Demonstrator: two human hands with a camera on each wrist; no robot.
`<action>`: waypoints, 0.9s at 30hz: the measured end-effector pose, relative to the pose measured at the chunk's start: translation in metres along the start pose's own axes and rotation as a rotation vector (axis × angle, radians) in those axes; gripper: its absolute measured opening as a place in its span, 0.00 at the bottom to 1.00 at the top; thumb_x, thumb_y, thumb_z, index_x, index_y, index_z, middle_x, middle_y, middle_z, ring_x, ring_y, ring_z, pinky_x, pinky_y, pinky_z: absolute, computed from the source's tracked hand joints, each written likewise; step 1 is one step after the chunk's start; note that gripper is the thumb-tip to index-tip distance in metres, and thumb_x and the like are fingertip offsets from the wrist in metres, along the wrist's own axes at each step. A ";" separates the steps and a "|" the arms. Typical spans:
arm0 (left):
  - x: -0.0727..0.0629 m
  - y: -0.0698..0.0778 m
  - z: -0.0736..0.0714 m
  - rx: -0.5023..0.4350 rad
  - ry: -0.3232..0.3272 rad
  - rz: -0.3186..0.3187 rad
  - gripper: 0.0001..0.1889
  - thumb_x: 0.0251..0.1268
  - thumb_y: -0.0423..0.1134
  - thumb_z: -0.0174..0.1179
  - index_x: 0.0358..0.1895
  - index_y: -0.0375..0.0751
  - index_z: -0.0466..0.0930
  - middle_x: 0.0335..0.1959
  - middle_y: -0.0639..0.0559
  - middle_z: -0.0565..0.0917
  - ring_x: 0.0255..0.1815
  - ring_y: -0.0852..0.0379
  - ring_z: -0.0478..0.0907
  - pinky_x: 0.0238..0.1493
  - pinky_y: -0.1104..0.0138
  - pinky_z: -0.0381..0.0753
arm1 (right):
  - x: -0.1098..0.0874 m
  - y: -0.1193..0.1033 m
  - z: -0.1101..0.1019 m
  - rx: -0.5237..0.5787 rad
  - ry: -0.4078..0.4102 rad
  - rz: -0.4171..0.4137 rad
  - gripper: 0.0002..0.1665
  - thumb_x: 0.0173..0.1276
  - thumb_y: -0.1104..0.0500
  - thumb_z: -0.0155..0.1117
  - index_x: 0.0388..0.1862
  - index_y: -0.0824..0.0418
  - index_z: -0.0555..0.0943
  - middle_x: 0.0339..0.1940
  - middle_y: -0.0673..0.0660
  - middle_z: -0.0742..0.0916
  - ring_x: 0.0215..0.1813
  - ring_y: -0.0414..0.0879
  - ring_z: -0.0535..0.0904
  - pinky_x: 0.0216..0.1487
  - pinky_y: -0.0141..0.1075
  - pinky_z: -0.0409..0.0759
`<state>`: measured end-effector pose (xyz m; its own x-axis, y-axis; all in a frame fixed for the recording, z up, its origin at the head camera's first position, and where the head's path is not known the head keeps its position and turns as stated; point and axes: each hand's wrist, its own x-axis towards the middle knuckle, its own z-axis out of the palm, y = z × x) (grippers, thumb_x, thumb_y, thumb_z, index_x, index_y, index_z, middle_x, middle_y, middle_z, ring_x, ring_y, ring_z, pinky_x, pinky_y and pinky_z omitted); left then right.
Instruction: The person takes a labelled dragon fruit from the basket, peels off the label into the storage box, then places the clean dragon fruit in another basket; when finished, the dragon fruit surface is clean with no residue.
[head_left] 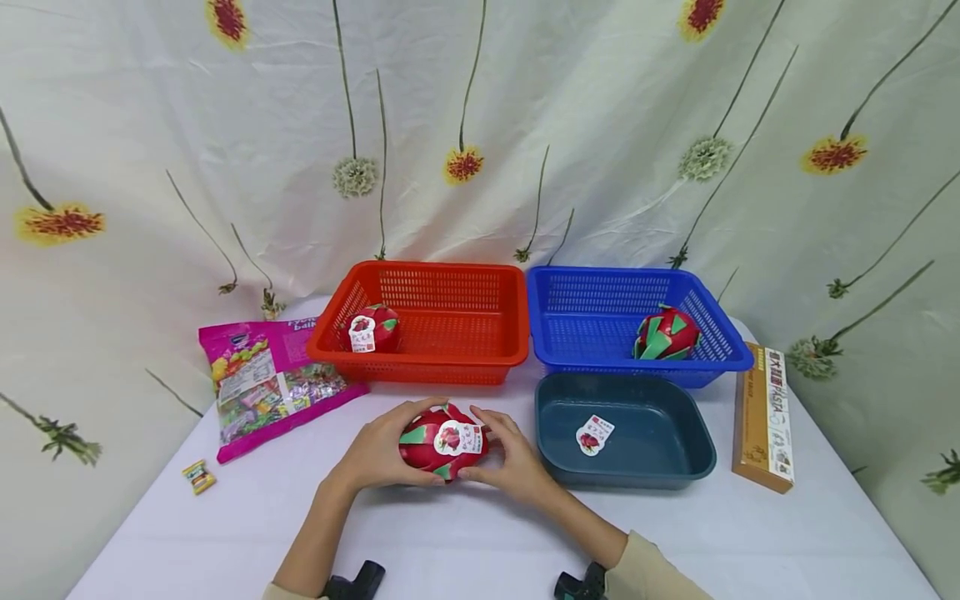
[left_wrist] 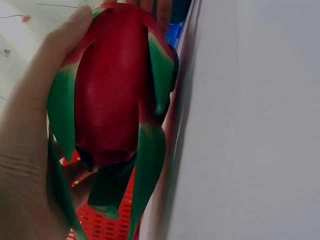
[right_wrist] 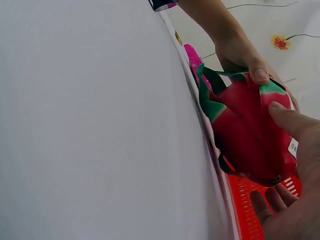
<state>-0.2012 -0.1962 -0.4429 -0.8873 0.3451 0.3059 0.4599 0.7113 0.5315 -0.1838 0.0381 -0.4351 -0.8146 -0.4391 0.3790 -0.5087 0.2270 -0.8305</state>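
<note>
A red dragon fruit with green-tipped scales and a white sticker is between both hands, near the front of the table. My left hand grips its left end, where long green scales hang down in the left wrist view. At the other end my right hand holds it, the thumb lying on the red skin and the fingers bent around below. A second dragon fruit, also stickered, sits in the red basket. Another dragon fruit lies in the blue basket.
Right of the hands stands a dark teal tub with a loose dragon-fruit sticker inside. A pasta box lies at the far right. On the left are a pink candy bag and a small yellow wrapped candy.
</note>
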 end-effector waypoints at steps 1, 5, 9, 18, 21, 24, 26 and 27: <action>0.000 -0.001 -0.001 0.006 0.018 0.007 0.50 0.25 0.67 0.72 0.64 0.70 0.63 0.57 0.60 0.73 0.54 0.57 0.70 0.38 0.60 0.81 | 0.000 -0.002 0.000 -0.011 0.034 -0.027 0.43 0.50 0.65 0.73 0.65 0.69 0.66 0.56 0.66 0.73 0.50 0.57 0.73 0.50 0.46 0.76; -0.002 -0.002 -0.002 0.019 0.078 0.054 0.51 0.26 0.66 0.72 0.65 0.63 0.64 0.57 0.61 0.72 0.55 0.57 0.70 0.37 0.62 0.82 | 0.001 -0.012 0.002 -0.076 0.218 -0.135 0.35 0.50 0.67 0.72 0.59 0.70 0.71 0.37 0.65 0.75 0.35 0.53 0.72 0.33 0.38 0.76; -0.001 -0.002 -0.002 0.035 0.122 0.132 0.50 0.28 0.65 0.73 0.65 0.58 0.65 0.57 0.60 0.71 0.54 0.58 0.70 0.37 0.62 0.82 | 0.001 -0.021 -0.001 -0.042 0.344 -0.127 0.24 0.52 0.67 0.71 0.50 0.66 0.79 0.17 0.59 0.68 0.19 0.45 0.61 0.16 0.32 0.58; 0.003 0.002 0.000 0.017 0.203 0.291 0.50 0.28 0.62 0.74 0.65 0.59 0.65 0.58 0.55 0.71 0.55 0.55 0.70 0.41 0.59 0.81 | 0.004 -0.021 -0.004 0.256 0.339 0.037 0.17 0.57 0.68 0.67 0.46 0.72 0.80 0.09 0.54 0.59 0.14 0.36 0.52 0.13 0.31 0.46; 0.004 0.005 0.000 0.010 0.233 0.314 0.49 0.27 0.59 0.76 0.64 0.58 0.66 0.59 0.53 0.71 0.56 0.54 0.70 0.41 0.59 0.81 | 0.004 -0.018 -0.003 0.297 0.376 0.005 0.15 0.57 0.69 0.66 0.44 0.73 0.81 0.09 0.55 0.59 0.14 0.37 0.52 0.13 0.33 0.46; 0.004 0.007 0.000 0.010 0.256 0.329 0.49 0.27 0.58 0.77 0.63 0.57 0.67 0.59 0.52 0.71 0.57 0.53 0.69 0.42 0.57 0.80 | 0.004 -0.016 -0.002 0.325 0.406 -0.016 0.14 0.56 0.70 0.67 0.42 0.73 0.82 0.09 0.54 0.60 0.14 0.38 0.53 0.12 0.33 0.46; 0.004 0.008 0.000 0.019 0.269 0.340 0.49 0.26 0.58 0.77 0.63 0.56 0.68 0.59 0.51 0.71 0.57 0.52 0.69 0.43 0.56 0.80 | 0.004 -0.015 -0.001 0.342 0.416 -0.024 0.13 0.56 0.69 0.67 0.41 0.73 0.82 0.09 0.54 0.61 0.14 0.39 0.53 0.12 0.33 0.46; 0.005 0.008 0.000 0.026 0.272 0.343 0.49 0.26 0.58 0.77 0.63 0.56 0.68 0.59 0.51 0.71 0.57 0.53 0.69 0.43 0.56 0.80 | 0.004 -0.015 -0.001 0.352 0.419 -0.022 0.12 0.57 0.69 0.67 0.41 0.74 0.82 0.09 0.54 0.61 0.14 0.39 0.53 0.13 0.33 0.46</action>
<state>-0.2017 -0.1885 -0.4374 -0.6403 0.3925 0.6602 0.7223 0.6000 0.3439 -0.1797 0.0340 -0.4208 -0.8824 -0.0399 0.4687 -0.4620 -0.1142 -0.8795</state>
